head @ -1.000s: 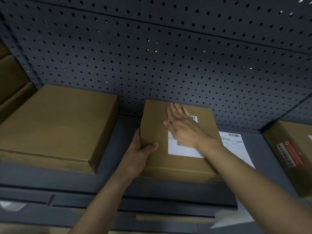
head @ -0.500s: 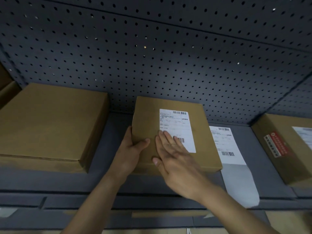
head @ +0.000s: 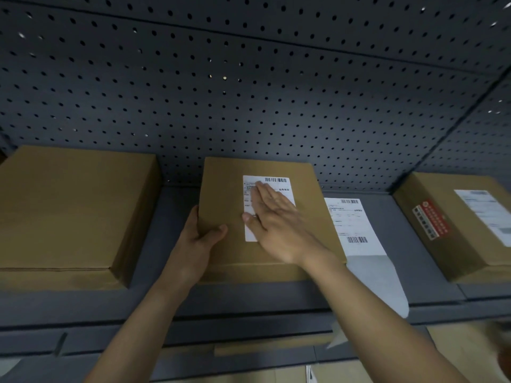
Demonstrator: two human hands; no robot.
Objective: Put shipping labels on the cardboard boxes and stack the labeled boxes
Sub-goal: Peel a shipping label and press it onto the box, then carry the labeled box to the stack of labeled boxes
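Note:
A flat cardboard box (head: 226, 189) lies in the middle of the dark shelf (head: 177, 205). A white shipping label (head: 276, 180) with a barcode is stuck on its top. My right hand (head: 272, 217) lies flat on the label with straight fingers, pressing it down. My left hand (head: 197, 239) grips the box's left edge, thumb on top and fingers down the side. Another white label sheet (head: 351, 225) lies on the shelf just right of the box, its lower end hanging over the shelf's front edge.
A larger plain cardboard box (head: 69, 208) stands to the left. At the right sits a box (head: 431, 236) with a red sticker and a white label. A dark pegboard wall (head: 249, 92) rises right behind. Cardboard shows below the shelf front.
My right hand slid down the label toward me, then back up over it; it now covers the label's middle and upper part. My left hand has kept its grip on the box edge.

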